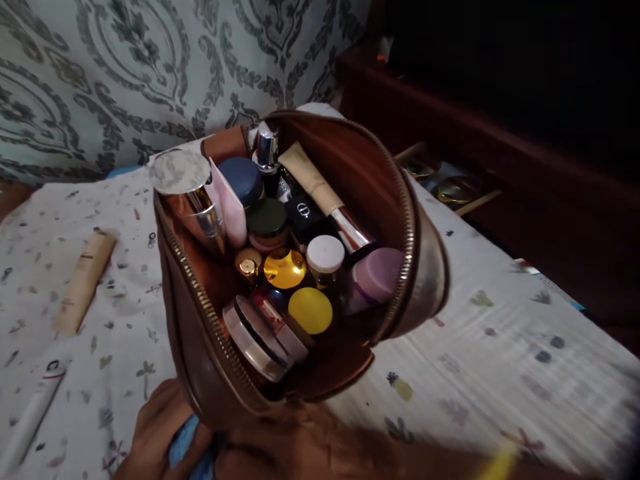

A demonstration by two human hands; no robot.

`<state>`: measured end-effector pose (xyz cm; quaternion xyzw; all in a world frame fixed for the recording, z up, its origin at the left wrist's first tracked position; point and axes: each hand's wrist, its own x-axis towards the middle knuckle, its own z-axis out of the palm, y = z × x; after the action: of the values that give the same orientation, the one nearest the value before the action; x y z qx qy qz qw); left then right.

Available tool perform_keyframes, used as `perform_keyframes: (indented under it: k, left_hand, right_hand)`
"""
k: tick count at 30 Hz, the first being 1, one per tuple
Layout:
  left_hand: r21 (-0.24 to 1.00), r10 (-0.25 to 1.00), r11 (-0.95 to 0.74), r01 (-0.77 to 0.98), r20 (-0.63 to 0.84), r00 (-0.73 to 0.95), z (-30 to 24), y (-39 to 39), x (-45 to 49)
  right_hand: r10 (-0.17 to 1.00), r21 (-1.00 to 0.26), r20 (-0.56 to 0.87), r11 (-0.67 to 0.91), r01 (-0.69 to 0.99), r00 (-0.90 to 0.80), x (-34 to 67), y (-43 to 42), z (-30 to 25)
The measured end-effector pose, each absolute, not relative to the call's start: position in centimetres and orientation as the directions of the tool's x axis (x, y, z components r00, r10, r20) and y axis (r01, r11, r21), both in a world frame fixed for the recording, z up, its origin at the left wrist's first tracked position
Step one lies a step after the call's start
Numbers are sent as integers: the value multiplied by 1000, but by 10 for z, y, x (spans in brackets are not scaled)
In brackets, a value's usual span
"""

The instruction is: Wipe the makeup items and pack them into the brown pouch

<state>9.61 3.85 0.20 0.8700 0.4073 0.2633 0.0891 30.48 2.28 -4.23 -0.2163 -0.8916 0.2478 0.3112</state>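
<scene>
A brown zip-up makeup bag (200, 373) stands wide open on the patterned cloth. Inside it are a beige tube (310, 175), a white-lidded jar (325, 253), a gold-lidded pot (285, 269), a yellow round lid (311, 311), a purple-lidded jar (380, 273) and several more cosmetics. Low in front of the bag, my left hand (155, 423) is closed around a bunched blue cloth (190, 450). My right hand (295, 440) reaches across from the right against the bag's front edge; it is dark and smeared, its fingers hidden.
On the white printed sheet (125, 280) to the left lie a beige tube (86, 283) and a white tube (35, 420). Grey patterned fabric (165, 73) rises behind. Dark red wooden furniture (425, 113) with an open compartment holding gold-coloured items (455, 189) stands at the right.
</scene>
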Motion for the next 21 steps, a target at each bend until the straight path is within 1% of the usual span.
perform_keyframes:
  k: [4,7,11,13,16,19,21]
  left_hand:
    - [442,795,-606,661,307,523,-1,37,84]
    - [483,808,-581,655,245,536,-7,33,74]
    - [452,803,-592,667,267,532,-12,32,68]
    - [434,803,-595,676,296,517,-14,32,69]
    - [462,811,-584,668,314,493,-18,32,72]
    - [500,840,-543,675,307,448,-19,32,77]
    - [513,845,-534,672,298,444,-17,33,82]
  right_hand:
    - [545,-663,351,719,208,-761,300,24,-46]
    - [543,-680,320,702,211,-776,302,25,-41]
    - [537,-639,373,740,210,-757,311,28,-29]
    - [541,-653,401,735,184,-739,315,28,-24]
    - [573,-750,390,652,112,-721,319,24,-19]
    - [634,-839,383,543,34,-672,329,19,-12]
    - [692,-890,326,454,37,-645,343,16,-2]
